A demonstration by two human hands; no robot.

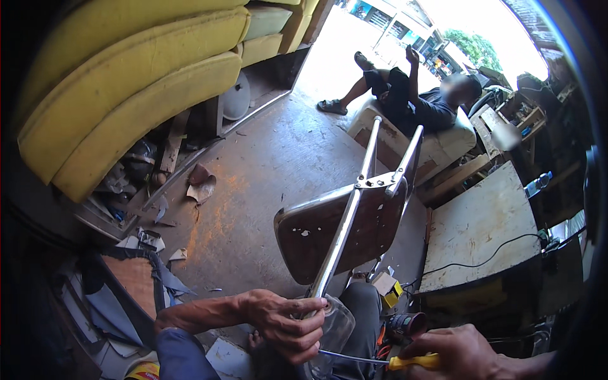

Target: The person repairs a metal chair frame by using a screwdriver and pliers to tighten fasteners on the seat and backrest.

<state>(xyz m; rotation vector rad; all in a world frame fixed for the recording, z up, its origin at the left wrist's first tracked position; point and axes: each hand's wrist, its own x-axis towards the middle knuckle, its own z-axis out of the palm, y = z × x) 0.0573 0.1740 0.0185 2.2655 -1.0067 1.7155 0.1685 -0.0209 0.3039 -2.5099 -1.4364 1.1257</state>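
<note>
A folding chair with chrome tube legs and a dark, scuffed seat panel stands tilted in front of me. My left hand is closed around the near end of one chrome tube. In my right hand is a screwdriver with a yellow handle. Its long thin shaft points left, toward the tube beneath my left fingers; whether the tip touches anything is hidden. Beside the left fingers, against my dark trouser leg, shows a clear plastic piece.
Yellow cushions are stacked on a low shelf at left. Scraps and cut panels lie below them. A person reclines on a padded seat ahead. At right are a worn board with a black cable, and a small yellow box.
</note>
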